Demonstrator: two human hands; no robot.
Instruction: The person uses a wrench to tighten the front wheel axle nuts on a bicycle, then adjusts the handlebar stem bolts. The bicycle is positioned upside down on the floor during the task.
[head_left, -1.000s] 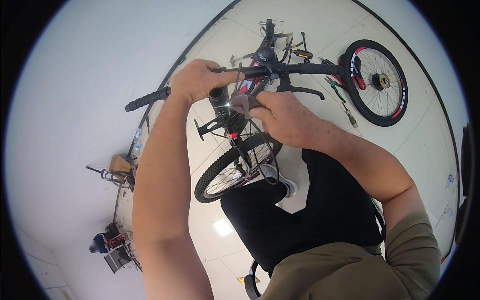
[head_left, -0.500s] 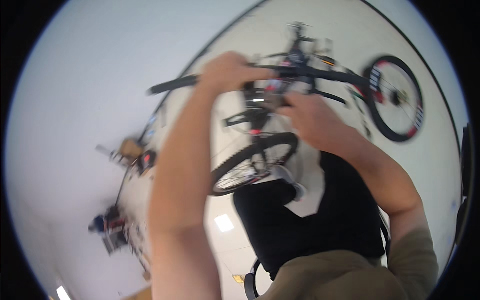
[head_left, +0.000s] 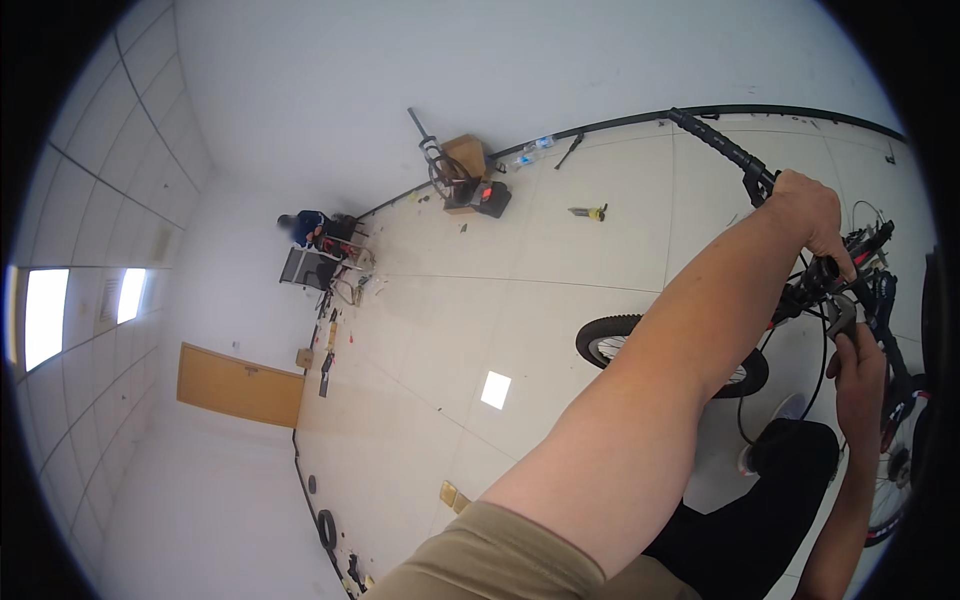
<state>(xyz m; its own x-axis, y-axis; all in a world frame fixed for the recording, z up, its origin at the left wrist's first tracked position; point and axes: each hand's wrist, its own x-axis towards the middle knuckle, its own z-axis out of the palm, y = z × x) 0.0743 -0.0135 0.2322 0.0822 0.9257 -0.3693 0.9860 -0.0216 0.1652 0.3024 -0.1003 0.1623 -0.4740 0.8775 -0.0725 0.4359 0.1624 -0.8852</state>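
My left hand [head_left: 810, 215] is closed around the black handlebar [head_left: 725, 145] of a bicycle, close to its middle, with the thumb reaching down toward the stem. Just below it, my right hand [head_left: 860, 372] is closed, fingertips pinched on a small grey metal part [head_left: 842, 316] at the front of the bicycle; its exact kind I cannot make out. Black cables hang in loops under the bar. Past my left forearm shows a wheel [head_left: 605, 328] with a knobby black tyre, partly covered by the arm.
A second wheel [head_left: 893, 490] stands at the right rim. On the tiled floor lie a yellow-and-black tool [head_left: 590, 212] and plastic bottles [head_left: 535, 148]. By the wall are a cardboard box [head_left: 465, 158] and a fork. A person [head_left: 308, 228] sits far off, near a wooden door [head_left: 240, 387].
The view has swung toward the left, so the bicycle and both hands now sit at the right side. My left hand remains on the handlebar and my right hand stays near the stem.
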